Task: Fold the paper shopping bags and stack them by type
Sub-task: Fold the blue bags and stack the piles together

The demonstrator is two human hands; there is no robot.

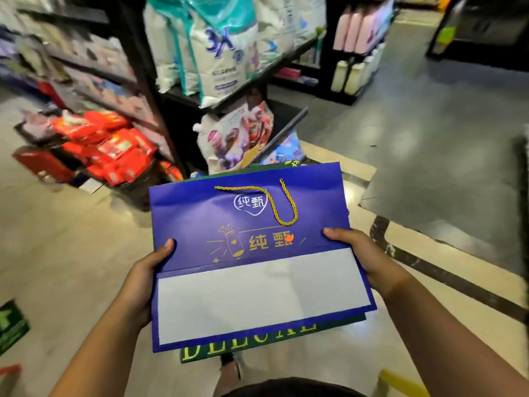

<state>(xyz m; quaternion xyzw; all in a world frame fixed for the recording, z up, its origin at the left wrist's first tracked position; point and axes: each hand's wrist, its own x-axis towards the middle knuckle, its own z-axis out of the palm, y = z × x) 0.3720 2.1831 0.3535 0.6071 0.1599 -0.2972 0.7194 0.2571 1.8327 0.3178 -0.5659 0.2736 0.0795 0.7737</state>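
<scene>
My left hand (147, 272) and right hand (365, 257) each grip a side edge of the flattened blue bag (257, 224), thumbs on top, with a green bag (249, 343) pressed directly beneath it, presumably keeping both folded bags flat and aligned.

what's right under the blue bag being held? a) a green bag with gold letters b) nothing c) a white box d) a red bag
a: a green bag with gold letters shows past the near edge of the blue bag.
</scene>
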